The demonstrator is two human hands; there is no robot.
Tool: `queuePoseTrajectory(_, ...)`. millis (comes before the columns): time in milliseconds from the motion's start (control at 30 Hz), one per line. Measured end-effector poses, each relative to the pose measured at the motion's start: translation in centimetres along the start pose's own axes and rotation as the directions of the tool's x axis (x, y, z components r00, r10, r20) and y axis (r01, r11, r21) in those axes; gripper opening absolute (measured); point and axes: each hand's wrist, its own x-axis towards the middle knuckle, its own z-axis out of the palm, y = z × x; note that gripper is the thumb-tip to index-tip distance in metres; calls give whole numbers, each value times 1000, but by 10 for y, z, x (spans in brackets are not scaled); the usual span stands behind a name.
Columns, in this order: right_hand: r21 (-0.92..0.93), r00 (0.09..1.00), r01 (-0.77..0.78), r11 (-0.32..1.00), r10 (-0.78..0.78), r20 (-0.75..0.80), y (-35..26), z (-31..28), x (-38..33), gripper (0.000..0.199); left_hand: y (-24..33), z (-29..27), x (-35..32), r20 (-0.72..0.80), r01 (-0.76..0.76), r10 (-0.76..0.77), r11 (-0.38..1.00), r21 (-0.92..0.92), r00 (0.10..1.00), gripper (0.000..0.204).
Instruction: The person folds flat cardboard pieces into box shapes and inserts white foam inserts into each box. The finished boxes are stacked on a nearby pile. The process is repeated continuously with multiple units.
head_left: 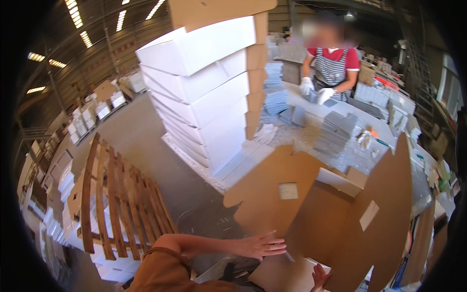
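"Where's the carton (323, 224)?"
"Near, flaps (262, 192) spread, right of the slatted wooden pallet (118, 194)."
"And the hands?"
"Left hand (262, 246) flat, fingers outstretched by its near left edge; right hand (319, 277) at the near flap (287, 275), whether gripping I can't tell."
"How will it handle?"
"Probably light and stiff, bending at creases; I'd hold the sturdy folded edges, not the thin flap corners."

The dusty, pale worktable (292, 134) bears stacked grey slabs (335, 130) and crumpled white material (266, 133).
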Motion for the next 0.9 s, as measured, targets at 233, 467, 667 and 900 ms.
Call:
queuePoseTrajectory(233,-97,987,86,992,-98,-131,3,-23,-2,41,-4,3,-1,-355,-12,-54,983,-181,933,57)
queuePoseTrajectory(467,-273,975,129,953,-172,-143,19,-36,-16,31,30,14,25,-461,308,-684,694,-651,566,31)
queuePoseTrajectory(667,-720,860,426,548,-493,134,64,-56,-14,25,47,11,45,-440,501,-776,629,-594,453,14)
queuePoseTrajectory(900,-655,876,440,614,-454,162,18,-57,-3,36,33,30,54,-485,434,-733,676,-595,477,23)
